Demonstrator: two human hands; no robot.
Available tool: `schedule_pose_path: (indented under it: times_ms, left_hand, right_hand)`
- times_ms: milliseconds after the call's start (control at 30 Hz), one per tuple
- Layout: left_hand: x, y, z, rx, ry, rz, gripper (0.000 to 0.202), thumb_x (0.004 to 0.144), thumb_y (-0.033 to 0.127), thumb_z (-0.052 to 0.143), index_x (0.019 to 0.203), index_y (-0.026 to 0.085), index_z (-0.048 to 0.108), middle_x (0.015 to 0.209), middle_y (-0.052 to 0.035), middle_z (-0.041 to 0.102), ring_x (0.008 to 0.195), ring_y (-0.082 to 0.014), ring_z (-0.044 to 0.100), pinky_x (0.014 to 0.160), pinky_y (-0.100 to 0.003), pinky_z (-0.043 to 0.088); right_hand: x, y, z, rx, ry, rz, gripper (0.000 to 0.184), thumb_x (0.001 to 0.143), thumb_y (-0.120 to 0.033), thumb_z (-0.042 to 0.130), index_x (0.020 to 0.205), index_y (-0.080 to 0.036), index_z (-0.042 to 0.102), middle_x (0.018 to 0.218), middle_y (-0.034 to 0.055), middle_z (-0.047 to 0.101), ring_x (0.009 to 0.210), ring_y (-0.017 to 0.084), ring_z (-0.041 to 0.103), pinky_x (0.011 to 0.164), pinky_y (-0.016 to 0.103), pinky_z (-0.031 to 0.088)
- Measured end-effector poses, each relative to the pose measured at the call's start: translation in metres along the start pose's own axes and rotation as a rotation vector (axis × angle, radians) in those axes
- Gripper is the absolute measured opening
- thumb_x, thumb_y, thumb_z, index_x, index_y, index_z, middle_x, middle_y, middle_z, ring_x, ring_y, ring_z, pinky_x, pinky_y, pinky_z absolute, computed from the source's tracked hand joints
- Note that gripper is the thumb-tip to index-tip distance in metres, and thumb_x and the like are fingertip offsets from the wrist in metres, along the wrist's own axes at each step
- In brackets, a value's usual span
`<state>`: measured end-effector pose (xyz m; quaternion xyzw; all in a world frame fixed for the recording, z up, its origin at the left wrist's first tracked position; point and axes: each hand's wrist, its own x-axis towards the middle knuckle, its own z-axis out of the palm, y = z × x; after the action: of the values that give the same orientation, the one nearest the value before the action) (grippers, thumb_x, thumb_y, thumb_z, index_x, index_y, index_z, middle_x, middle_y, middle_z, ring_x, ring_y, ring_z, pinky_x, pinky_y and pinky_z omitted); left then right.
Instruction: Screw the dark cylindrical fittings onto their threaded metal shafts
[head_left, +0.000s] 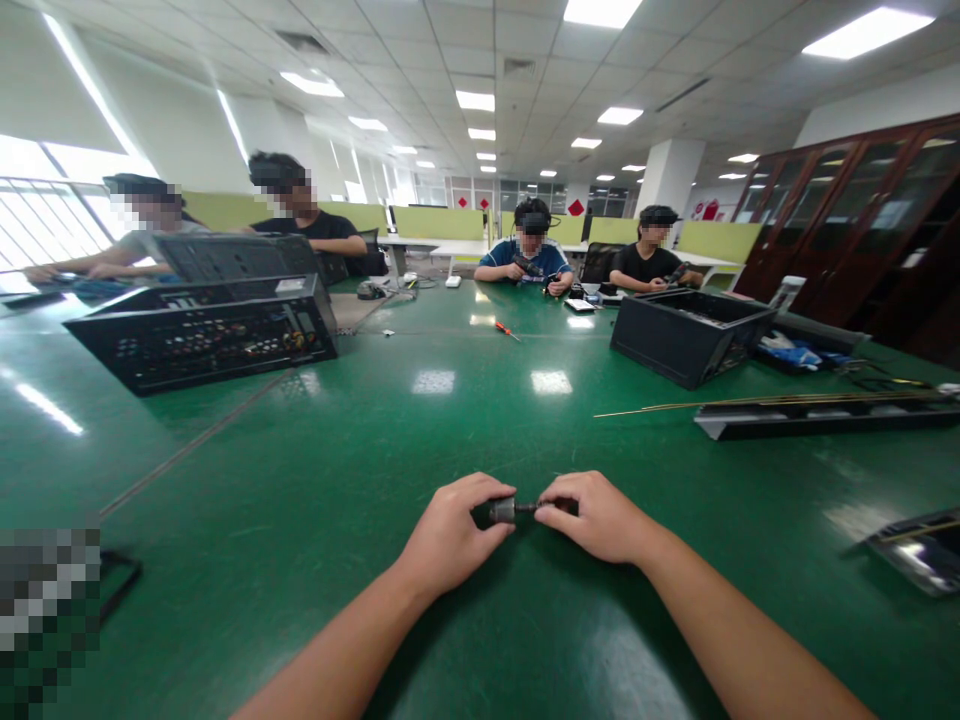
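Note:
In the head view, my left hand (444, 538) pinches a small dark metal cylinder (503, 511) between thumb and fingers. A thin dark shaft (526, 507) sticks out of the cylinder's right side, roughly in line with it. The thumb and fingers of my right hand (600, 518) close on the shaft's far end, hiding part of it. Both hands are held low over the green tabletop (480, 430), close together at the middle. What exact kind of part this is cannot be made out.
Open black computer cases stand left (225, 335) and right (686, 335). A red-handled screwdriver (504, 328) lies farther back. Thin brass-coloured rods (720, 404) rest by a black metal rail (817, 420) on the right. Several people sit around the table.

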<state>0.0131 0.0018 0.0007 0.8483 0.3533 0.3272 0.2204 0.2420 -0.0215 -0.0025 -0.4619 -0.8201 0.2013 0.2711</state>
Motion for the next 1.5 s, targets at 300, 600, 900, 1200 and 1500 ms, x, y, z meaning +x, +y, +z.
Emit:
schedule_pose_path:
  times_ms: [300,600,900,1200,1500]
  left_hand:
    - [0.0000,-0.0006,0.0006,0.006,0.008,0.006,0.033,0.070,0.009,0.075,0.099,0.023,0.071,0.096,-0.0006,0.072,0.090,-0.0177,0.066,0.084,-0.030,0.050]
    - [0.0002,0.0004,-0.0005,0.010,0.012,0.008,0.032,0.070,0.009,0.073,0.099,0.023,0.071,0.095,-0.0017,0.072,0.089,-0.0184,0.066,0.084,-0.031,0.051]
    - [-0.0004,0.0018,-0.0024,0.012,0.012,0.008,0.031,0.071,0.010,0.073,0.099,0.023,0.071,0.096,-0.0024,0.072,0.089,-0.0191,0.066,0.084,-0.032,0.052]
    - [0.0000,0.0019,-0.0029,0.016,0.005,-0.002,0.031,0.071,0.009,0.073,0.099,0.023,0.071,0.096,-0.0018,0.071,0.091,-0.0186,0.066,0.085,-0.031,0.051]
    - [0.0003,0.0016,-0.0034,0.016,0.015,0.016,0.029,0.072,0.010,0.072,0.098,0.022,0.070,0.096,-0.0031,0.072,0.089,-0.0195,0.066,0.084,-0.033,0.052]
  right_hand:
    - [-0.0005,0.0004,0.0010,-0.003,-0.002,0.004,0.020,0.091,-0.034,0.060,0.089,-0.019,0.073,0.077,0.0023,0.069,0.072,0.015,0.060,0.068,0.026,0.040]
    - [-0.0012,-0.0002,-0.0004,-0.010,-0.005,0.011,0.021,0.091,-0.034,0.059,0.089,-0.018,0.073,0.078,0.0026,0.069,0.073,0.015,0.060,0.068,0.026,0.040]
    - [-0.0008,-0.0023,-0.0028,-0.009,-0.015,0.026,0.020,0.091,-0.033,0.059,0.089,-0.019,0.074,0.079,0.0031,0.070,0.073,0.016,0.061,0.068,0.027,0.041]
    - [-0.0011,0.0001,-0.0015,-0.008,-0.008,0.024,0.020,0.091,-0.033,0.060,0.089,-0.018,0.073,0.079,0.0026,0.069,0.074,0.015,0.061,0.069,0.026,0.041]
    - [-0.0013,-0.0007,-0.0022,-0.008,-0.009,0.035,0.019,0.090,-0.032,0.060,0.090,-0.019,0.074,0.079,0.0029,0.070,0.074,0.016,0.061,0.069,0.027,0.042]
